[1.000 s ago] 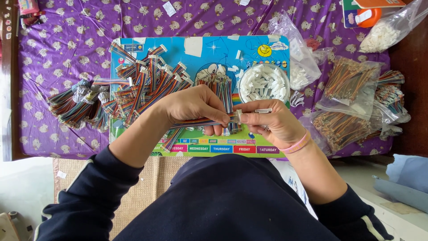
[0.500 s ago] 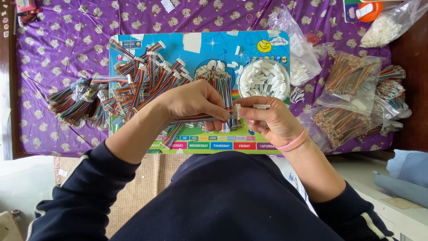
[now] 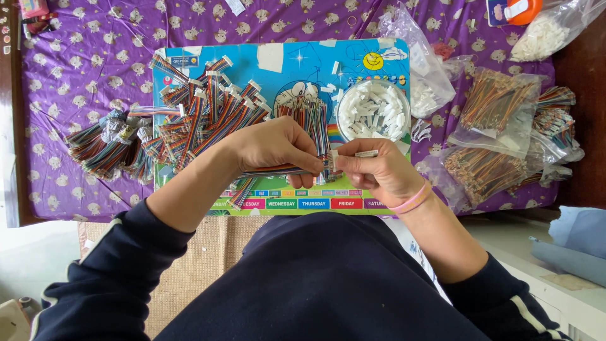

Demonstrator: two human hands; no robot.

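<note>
Over the near edge of the colourful picture board (image 3: 284, 63), the left hand (image 3: 274, 145) is closed round a rainbow ribbon cable (image 3: 278, 169), while the right hand (image 3: 372, 170) pinches a small white connector (image 3: 332, 160) at the cable's end, fingers curled tight. Judging by the scene, much is done: a heap of finished cables (image 3: 202, 120) covers the board's left half. The bowl of white connectors (image 3: 372, 112) on the board's right side looks full, so plenty seems left.
</note>
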